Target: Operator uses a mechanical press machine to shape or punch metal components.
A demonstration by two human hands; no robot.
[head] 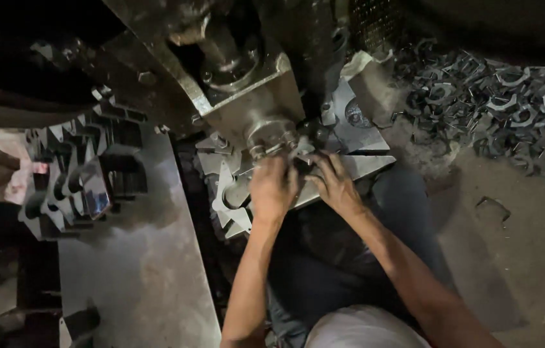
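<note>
- Left hand (274, 188): fingers curled at the press (247, 84) die, apparently pinching a small metal part (299, 153); grip not fully visible.
- Right hand (332, 183): fingers bent, touching the same part from the right; whether it grips cannot be told.
- Part: directly below the press, between both hands.
- Scrap pile (498, 103): well right of the press.

Dim, patchy light with black upper corners, slight motion blur centrally.

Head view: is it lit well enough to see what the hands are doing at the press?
Head view: dim overall, top-left corner black; light falls on the press, left hand and right hand; the fingertips are motion-blurred, so any grip is unclear; the scrap pile is visible but grainy.
</note>
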